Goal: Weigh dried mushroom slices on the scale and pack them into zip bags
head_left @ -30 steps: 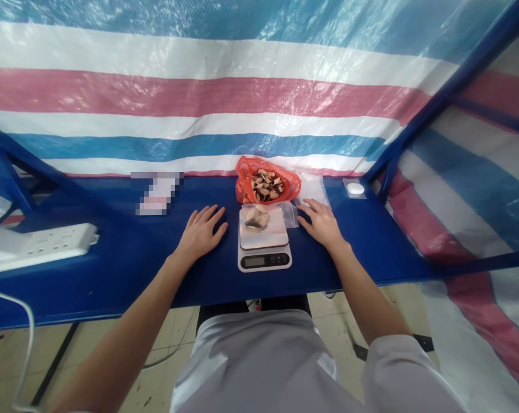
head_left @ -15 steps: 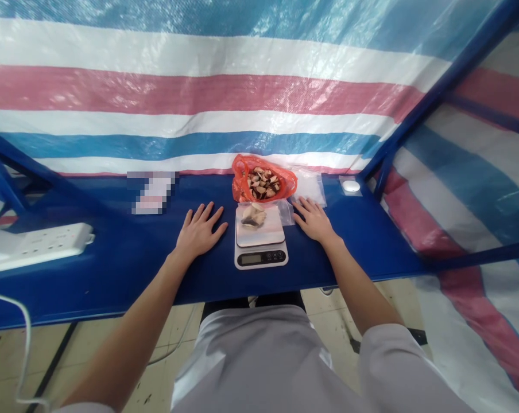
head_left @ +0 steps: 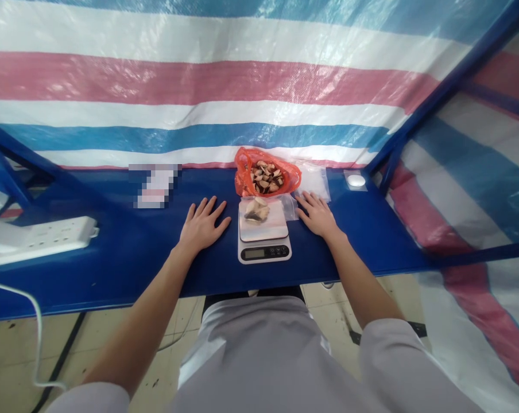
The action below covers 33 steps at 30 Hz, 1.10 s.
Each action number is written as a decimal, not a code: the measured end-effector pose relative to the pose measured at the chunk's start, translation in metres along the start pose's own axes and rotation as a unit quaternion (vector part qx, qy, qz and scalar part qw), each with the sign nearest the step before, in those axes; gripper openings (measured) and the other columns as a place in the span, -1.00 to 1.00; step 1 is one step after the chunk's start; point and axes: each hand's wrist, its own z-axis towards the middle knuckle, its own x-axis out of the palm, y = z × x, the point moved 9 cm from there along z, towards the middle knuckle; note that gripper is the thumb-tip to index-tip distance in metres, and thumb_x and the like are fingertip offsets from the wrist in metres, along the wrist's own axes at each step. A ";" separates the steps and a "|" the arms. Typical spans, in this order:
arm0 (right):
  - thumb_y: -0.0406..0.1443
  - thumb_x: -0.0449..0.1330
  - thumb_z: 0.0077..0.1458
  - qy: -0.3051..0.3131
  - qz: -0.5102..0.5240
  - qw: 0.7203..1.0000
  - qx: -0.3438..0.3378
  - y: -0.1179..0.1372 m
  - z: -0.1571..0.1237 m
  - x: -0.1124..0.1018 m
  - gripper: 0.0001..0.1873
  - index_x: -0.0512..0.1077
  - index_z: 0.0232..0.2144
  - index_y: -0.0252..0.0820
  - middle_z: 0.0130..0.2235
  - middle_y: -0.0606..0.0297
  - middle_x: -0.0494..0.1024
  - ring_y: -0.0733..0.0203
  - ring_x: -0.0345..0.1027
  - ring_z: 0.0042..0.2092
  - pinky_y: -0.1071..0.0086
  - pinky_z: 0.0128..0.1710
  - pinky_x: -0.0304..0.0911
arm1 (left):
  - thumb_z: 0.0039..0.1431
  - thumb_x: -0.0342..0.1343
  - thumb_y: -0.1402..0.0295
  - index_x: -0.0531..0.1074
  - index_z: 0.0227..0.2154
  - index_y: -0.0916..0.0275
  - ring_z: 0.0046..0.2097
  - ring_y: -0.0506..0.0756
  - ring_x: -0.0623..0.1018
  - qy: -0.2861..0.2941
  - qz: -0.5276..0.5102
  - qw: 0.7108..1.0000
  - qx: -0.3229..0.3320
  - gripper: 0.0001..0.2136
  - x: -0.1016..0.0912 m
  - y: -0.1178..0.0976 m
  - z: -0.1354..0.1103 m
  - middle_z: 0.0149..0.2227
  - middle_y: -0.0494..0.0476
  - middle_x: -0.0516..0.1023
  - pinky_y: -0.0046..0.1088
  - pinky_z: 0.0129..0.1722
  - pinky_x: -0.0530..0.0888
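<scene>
We see a striped plastic sheet [head_left: 199,83] hanging behind the blue table [head_left: 126,241], and what has changed over the last second is only the framing, which has shifted a little; the things on the table lie as they did. A white power strip [head_left: 48,240] lies at the far left, well apart from the rest. Towards the back edge an orange-red plastic bag [head_left: 292,181] stands with its mouth open on a heap of dark-edged slices [head_left: 266,176]. Just in front of it sits the white digital scale [head_left: 266,232], between the person's two hands. Both hands have stayed put, released and holding nothing: the left hand [head_left: 202,225] is spread flat on the table, apart from the scale, while the right hand [head_left: 318,217] lies palm down with its fingertips by some flat clear bags [head_left: 314,182]; from this angle we cannot tell whether they touch. A small clear bag [head_left: 256,210] with a few slices in it rests on the back part of the scale's plate, jutting past its right edge. With neither hand on it, we judge the work to be at a pause. Smallest is a white oval piece [head_left: 356,180] at the back right.
</scene>
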 end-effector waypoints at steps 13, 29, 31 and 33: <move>-0.05 -0.10 0.41 -0.008 -0.003 1.000 -0.002 0.000 -0.001 0.001 -0.41 0.26 0.36 -0.08 0.43 0.14 0.17 -0.11 -0.03 0.46 -0.08 0.42 -0.07 | 0.38 -0.14 0.04 0.27 0.36 0.14 0.45 0.36 0.16 0.000 -0.010 1.000 0.001 -0.42 -0.001 -0.001 0.000 0.43 0.23 0.18 0.12 0.41 0.05; -0.05 -0.10 0.41 -0.004 -0.006 1.000 0.005 -0.004 -0.001 0.003 -0.41 0.24 0.37 -0.05 0.44 0.18 0.16 -0.10 -0.03 0.46 -0.07 0.43 -0.09 | 0.36 -0.13 0.03 0.25 0.36 0.08 0.45 0.36 0.15 0.007 -0.009 1.000 -0.006 -0.43 0.003 0.001 0.001 0.44 0.18 0.18 0.14 0.41 0.05; -0.04 -0.11 0.41 -0.006 -0.007 1.000 0.003 -0.003 -0.001 0.003 -0.41 0.25 0.37 -0.06 0.44 0.17 0.16 -0.10 -0.02 0.46 -0.06 0.43 -0.09 | 0.37 -0.14 0.03 0.25 0.36 0.09 0.45 0.36 0.15 0.010 -0.007 1.000 -0.006 -0.42 0.003 0.001 0.001 0.44 0.19 0.17 0.13 0.41 0.05; -0.04 -0.11 0.41 -0.009 -0.007 1.000 0.000 -0.002 -0.001 0.003 -0.41 0.26 0.36 -0.07 0.44 0.16 0.17 -0.11 -0.02 0.46 -0.06 0.43 -0.09 | 0.37 -0.14 0.03 0.25 0.36 0.12 0.45 0.37 0.15 0.012 -0.006 1.000 -0.005 -0.42 0.002 0.000 0.001 0.44 0.23 0.17 0.14 0.41 0.05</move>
